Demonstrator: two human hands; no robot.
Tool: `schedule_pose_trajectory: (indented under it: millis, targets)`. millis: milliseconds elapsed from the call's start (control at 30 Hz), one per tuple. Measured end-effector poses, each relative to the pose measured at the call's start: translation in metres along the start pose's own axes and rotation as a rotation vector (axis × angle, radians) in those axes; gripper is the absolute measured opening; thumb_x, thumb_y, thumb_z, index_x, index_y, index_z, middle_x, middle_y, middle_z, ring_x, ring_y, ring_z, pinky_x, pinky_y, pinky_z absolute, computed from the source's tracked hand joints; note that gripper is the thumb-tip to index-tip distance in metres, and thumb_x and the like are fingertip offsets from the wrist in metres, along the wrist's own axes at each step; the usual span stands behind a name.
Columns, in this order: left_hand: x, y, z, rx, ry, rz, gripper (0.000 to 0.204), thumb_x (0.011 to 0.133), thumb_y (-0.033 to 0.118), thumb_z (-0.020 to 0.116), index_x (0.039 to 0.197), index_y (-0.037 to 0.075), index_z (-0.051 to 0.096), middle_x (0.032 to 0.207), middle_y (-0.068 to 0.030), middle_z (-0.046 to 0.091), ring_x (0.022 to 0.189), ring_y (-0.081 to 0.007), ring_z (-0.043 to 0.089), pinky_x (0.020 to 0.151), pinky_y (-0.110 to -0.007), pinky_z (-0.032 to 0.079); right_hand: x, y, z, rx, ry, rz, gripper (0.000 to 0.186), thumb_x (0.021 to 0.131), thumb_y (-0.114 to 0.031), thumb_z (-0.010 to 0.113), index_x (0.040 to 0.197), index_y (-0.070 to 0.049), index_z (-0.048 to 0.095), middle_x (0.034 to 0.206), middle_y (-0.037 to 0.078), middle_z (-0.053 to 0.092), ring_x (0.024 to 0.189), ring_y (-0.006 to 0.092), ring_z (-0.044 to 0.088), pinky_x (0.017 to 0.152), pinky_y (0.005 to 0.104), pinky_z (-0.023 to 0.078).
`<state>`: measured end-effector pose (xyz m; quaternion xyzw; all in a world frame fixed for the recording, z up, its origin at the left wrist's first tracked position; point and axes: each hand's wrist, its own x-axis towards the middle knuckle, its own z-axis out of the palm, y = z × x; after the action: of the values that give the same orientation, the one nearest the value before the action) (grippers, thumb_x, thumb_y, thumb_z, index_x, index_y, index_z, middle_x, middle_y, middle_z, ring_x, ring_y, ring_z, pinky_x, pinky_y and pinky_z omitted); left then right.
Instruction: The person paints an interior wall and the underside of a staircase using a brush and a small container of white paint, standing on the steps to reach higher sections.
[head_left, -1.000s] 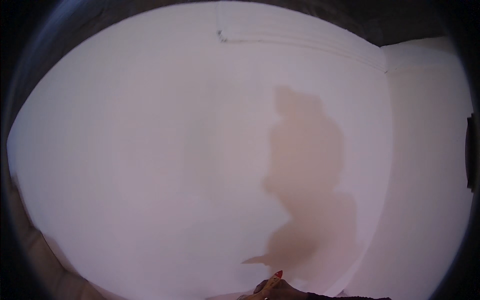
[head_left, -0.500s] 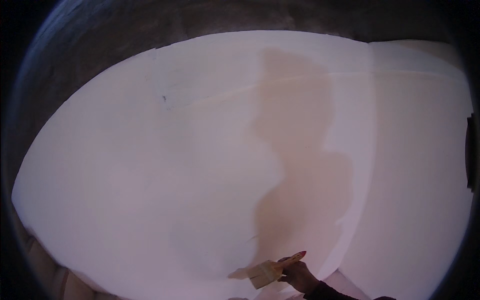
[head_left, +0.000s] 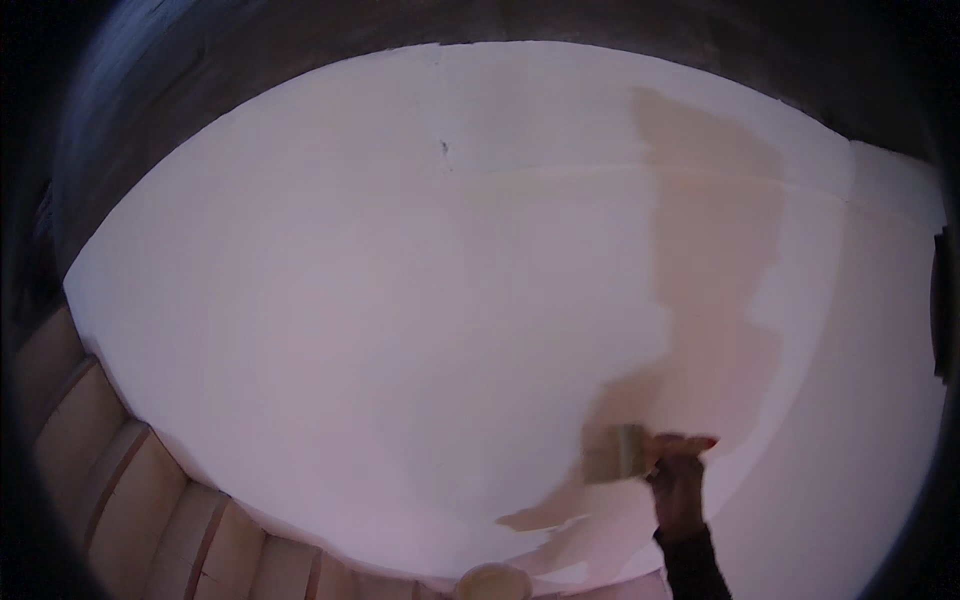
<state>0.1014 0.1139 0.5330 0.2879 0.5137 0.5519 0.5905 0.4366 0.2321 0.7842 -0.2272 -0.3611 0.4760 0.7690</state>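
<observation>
My right hand (head_left: 678, 490), at the lower right, is closed around the wooden handle of a wide flat paintbrush (head_left: 615, 455). The handle has a red end and points right. Blurred by motion, the pale bristles point left against a large whitish wall (head_left: 350, 300); whether they touch it I cannot tell. Behind the brush a darker tan patch (head_left: 715, 240) runs up the wall, and I cannot tell if it is wet coating or shadow. My left hand is out of view.
Steps with reddish edges (head_left: 140, 480) climb along the lower left of the wall. A round beige object (head_left: 492, 582) is cut off by the bottom edge. Dark surface (head_left: 400, 25) borders the wall above. A small dark mark (head_left: 445, 150) sits high on the wall.
My right hand and the brush have risen, and the bristles have swung from lower left to left. The view has shifted left, bringing in more steps and the round beige object.
</observation>
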Motion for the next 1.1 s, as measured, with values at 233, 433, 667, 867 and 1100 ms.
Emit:
schedule_pose_trajectory:
  millis: [233,433,667,867,1100]
  targets:
    - [0.001,0.015,-0.012,0.053,-0.015,-0.018,0.025,0.089,0.026,0.061,0.093,0.002,0.054,0.072,-0.0095,0.061,0.063,-0.0162,0.059,0.058,-0.029,0.05,0.073,-0.109,0.155,-0.235,-0.138,-0.803,0.04,0.087,-0.023,0.066,0.12,-0.004,0.053,0.112,0.006,0.058,0.104,0.0152,0.055,0.078,0.0319,0.045]
    - [-0.01,0.047,-0.028,0.041,0.025,-0.023,0.025,0.088,0.025,0.062,0.092,0.002,0.053,0.073,-0.0099,0.061,0.063,-0.0166,0.059,0.057,-0.029,0.05,0.132,-0.123,0.271,-0.21,-0.341,-0.962,0.032,0.085,-0.021,0.068,0.103,0.004,0.062,0.099,0.011,0.062,0.085,0.0159,0.062,0.071,0.0307,0.057]
    - [-0.039,0.096,-0.067,0.03,0.144,0.025,0.022,0.084,0.019,0.063,0.079,0.002,0.05,0.069,-0.0104,0.059,0.06,-0.017,0.058,0.054,-0.03,0.049,0.15,-0.139,0.274,-0.427,-0.018,-1.319,0.023,0.087,-0.013,0.065,0.102,0.005,0.063,0.094,0.009,0.064,0.085,0.0174,0.063,0.071,0.0289,0.056]
    - [-0.076,0.161,-0.091,0.019,0.153,0.04,0.024,0.083,0.022,0.065,0.08,0.003,0.05,0.068,-0.0091,0.058,0.059,-0.0172,0.056,0.055,-0.032,0.05,0.119,-0.126,0.309,-1.139,0.175,-1.52,0.016,0.081,-0.003,0.064,0.097,-0.006,0.06,0.1,0.009,0.062,0.089,0.0199,0.063,0.072,0.0331,0.053]
    - [-0.082,0.197,-0.111,-0.016,0.092,0.064,0.023,0.083,0.023,0.065,0.083,0.004,0.051,0.071,-0.0071,0.056,0.06,-0.0161,0.054,0.057,-0.033,0.051,0.088,-0.098,0.347,-1.368,0.011,-1.503,0.036,0.065,-0.003,0.072,0.098,-0.013,0.061,0.094,0.003,0.058,0.082,0.0202,0.061,0.061,0.0302,0.054]
